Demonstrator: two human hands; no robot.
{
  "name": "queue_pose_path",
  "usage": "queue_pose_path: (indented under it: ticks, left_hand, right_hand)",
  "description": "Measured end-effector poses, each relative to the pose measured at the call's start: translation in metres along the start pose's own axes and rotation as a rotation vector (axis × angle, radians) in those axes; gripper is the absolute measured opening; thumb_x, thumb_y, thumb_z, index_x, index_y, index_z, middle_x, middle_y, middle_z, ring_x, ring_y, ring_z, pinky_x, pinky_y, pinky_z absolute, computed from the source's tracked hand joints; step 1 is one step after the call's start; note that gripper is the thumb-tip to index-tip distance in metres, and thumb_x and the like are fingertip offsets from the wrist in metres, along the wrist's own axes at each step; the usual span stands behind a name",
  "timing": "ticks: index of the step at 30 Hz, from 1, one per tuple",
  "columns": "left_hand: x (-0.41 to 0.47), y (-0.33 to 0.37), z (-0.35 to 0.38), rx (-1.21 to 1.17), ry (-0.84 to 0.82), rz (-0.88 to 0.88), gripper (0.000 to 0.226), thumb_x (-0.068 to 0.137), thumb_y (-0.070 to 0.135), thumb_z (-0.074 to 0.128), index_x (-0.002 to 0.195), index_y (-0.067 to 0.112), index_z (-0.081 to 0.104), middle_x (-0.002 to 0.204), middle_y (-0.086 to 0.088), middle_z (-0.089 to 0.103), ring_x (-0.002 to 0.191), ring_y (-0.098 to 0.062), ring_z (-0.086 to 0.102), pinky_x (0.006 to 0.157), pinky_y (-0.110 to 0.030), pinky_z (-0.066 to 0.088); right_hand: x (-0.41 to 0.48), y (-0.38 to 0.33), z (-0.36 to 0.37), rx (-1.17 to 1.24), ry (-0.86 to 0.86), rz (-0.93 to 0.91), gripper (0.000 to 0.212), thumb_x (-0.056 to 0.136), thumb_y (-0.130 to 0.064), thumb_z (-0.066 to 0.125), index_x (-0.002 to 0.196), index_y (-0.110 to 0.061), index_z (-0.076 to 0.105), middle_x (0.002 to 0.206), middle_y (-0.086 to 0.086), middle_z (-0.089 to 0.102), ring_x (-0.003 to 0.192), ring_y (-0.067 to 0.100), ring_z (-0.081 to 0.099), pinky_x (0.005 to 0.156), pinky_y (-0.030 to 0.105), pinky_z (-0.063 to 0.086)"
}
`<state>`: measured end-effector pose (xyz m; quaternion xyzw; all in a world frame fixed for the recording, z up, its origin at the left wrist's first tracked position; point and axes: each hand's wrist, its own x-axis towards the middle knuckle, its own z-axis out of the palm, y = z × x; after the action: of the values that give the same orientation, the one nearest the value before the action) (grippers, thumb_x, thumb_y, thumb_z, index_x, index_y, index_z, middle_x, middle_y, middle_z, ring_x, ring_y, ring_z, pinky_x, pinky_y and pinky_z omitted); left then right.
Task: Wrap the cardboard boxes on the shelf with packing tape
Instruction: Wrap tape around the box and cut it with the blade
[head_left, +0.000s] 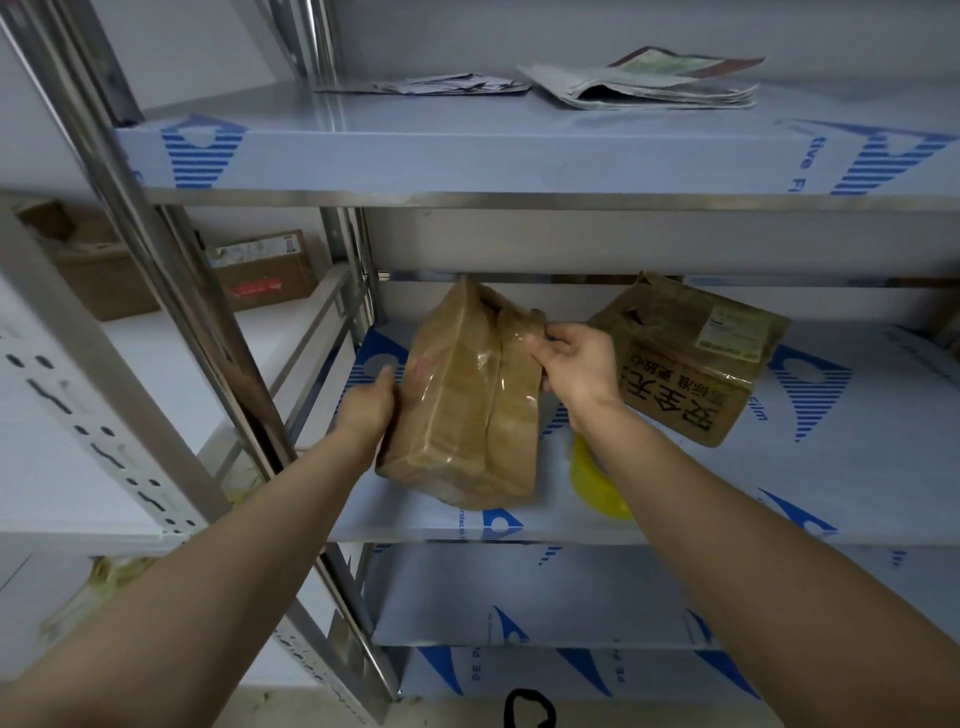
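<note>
Your left hand (371, 410) lies on the left side of the taped box (467, 405) with its fingertips behind it, so the grip is unclear. Your right arm (727, 519) covers most of a yellow thing (592, 483) on the shelf (675, 519); can't tell what it is. The label (735, 332) on the second box (691, 374) is too small to read. Off left, the near box (265, 270) is blurred, and the far box (88, 270) is partly behind the steel post (156, 260). The bottom edge cuts off a black loop (527, 709).
</note>
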<state>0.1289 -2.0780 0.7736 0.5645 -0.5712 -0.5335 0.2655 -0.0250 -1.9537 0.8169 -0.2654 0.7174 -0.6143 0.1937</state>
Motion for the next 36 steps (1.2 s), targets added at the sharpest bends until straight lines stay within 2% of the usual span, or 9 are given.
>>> queue_pose_path:
  ticks: [3, 5, 9, 12, 17, 20, 26, 32, 36]
  left_hand:
    - [-0.001, 0.017, 0.0, -0.225, -0.245, 0.037, 0.088, 0.066, 0.085, 0.049, 0.118, 0.017, 0.063, 0.114, -0.009, 0.068, 0.102, -0.027, 0.065, 0.095, -0.043, 0.047]
    - [-0.003, 0.021, 0.0, -0.215, -0.293, 0.116, 0.111, 0.052, 0.094, 0.047, 0.138, 0.025, 0.046, 0.134, -0.006, 0.056, 0.118, -0.028, 0.057, 0.103, -0.049, 0.04]
    - [-0.004, 0.02, 0.003, -0.011, -0.392, 0.186, 0.129, 0.044, 0.096, 0.048, 0.151, 0.033, 0.014, 0.155, 0.0, 0.027, 0.142, -0.024, 0.025, 0.112, -0.056, 0.019]
    - [-0.005, 0.014, 0.002, -0.06, -0.549, 0.102, 0.135, 0.042, 0.079, 0.07, 0.151, 0.033, 0.006, 0.147, 0.0, 0.038, 0.133, -0.023, 0.038, 0.097, -0.052, 0.041]
    - [-0.001, 0.005, 0.002, -0.201, -0.528, 0.143, 0.073, 0.068, 0.036, 0.068, 0.133, 0.014, 0.045, 0.106, -0.006, 0.065, 0.093, -0.02, 0.064, 0.074, -0.035, 0.051]
    - [-0.003, 0.002, 0.001, -0.281, -0.564, 0.136, 0.051, 0.084, 0.025, 0.06, 0.131, 0.01, 0.048, 0.099, -0.007, 0.067, 0.086, -0.022, 0.067, 0.071, -0.033, 0.053]
    - [-0.002, -0.003, 0.0, -0.231, -0.686, 0.153, 0.1, 0.051, 0.028, 0.091, 0.137, 0.021, 0.04, 0.127, -0.008, 0.06, 0.115, -0.027, 0.06, 0.089, -0.043, 0.053]
    - [-0.009, 0.004, 0.003, -0.259, -0.606, 0.283, 0.09, 0.062, 0.016, 0.079, 0.139, 0.024, 0.033, 0.124, -0.006, 0.058, 0.107, -0.021, 0.063, 0.078, -0.029, 0.057]
    - [-0.007, 0.006, 0.004, -0.248, -0.544, 0.299, 0.095, 0.065, 0.023, 0.085, 0.143, 0.031, 0.031, 0.128, -0.003, 0.057, 0.114, -0.022, 0.06, 0.091, -0.038, 0.054]
  right_hand:
    - [0.006, -0.016, 0.0, -0.225, -0.009, -0.157, 0.025, 0.091, -0.015, 0.061, 0.105, 0.005, 0.067, 0.099, 0.019, 0.07, 0.094, 0.031, 0.065, 0.09, 0.049, 0.05]
    - [0.01, -0.024, 0.0, -0.324, -0.012, -0.213, 0.027, 0.091, -0.018, 0.061, 0.102, 0.005, 0.068, 0.101, 0.023, 0.069, 0.095, 0.034, 0.064, 0.09, 0.048, 0.049]
    - [0.007, -0.026, 0.006, -0.475, -0.089, -0.301, 0.028, 0.093, -0.021, 0.06, 0.11, -0.001, 0.068, 0.108, 0.016, 0.069, 0.101, 0.028, 0.063, 0.091, 0.038, 0.049]
    - [0.001, -0.022, 0.011, -0.493, -0.117, -0.332, 0.028, 0.092, -0.022, 0.061, 0.111, -0.002, 0.068, 0.107, 0.014, 0.069, 0.099, 0.025, 0.064, 0.088, 0.037, 0.051]
    - [-0.005, -0.009, 0.015, -0.125, -0.228, -0.097, 0.028, 0.092, -0.018, 0.061, 0.113, -0.001, 0.066, 0.108, 0.015, 0.069, 0.086, 0.017, 0.067, 0.08, 0.027, 0.057]
    - [-0.014, -0.004, 0.016, -0.122, -0.38, -0.062, 0.041, 0.09, -0.015, 0.064, 0.13, -0.009, 0.056, 0.117, 0.002, 0.065, 0.098, 0.008, 0.061, 0.084, 0.014, 0.05]
    - [-0.019, 0.003, 0.015, -0.026, -0.49, 0.0, 0.056, 0.089, -0.015, 0.065, 0.139, -0.029, 0.044, 0.098, -0.018, 0.06, 0.096, 0.004, 0.059, 0.092, 0.031, 0.049]
    - [-0.017, 0.015, 0.018, -0.125, -0.402, -0.062, 0.041, 0.09, -0.031, 0.062, 0.13, -0.026, 0.052, 0.113, -0.004, 0.066, 0.102, 0.014, 0.064, 0.091, 0.037, 0.053]
    - [-0.015, 0.02, 0.02, -0.11, -0.382, -0.063, 0.02, 0.092, -0.024, 0.061, 0.112, -0.026, 0.059, 0.102, -0.001, 0.069, 0.092, 0.015, 0.067, 0.087, 0.036, 0.055]
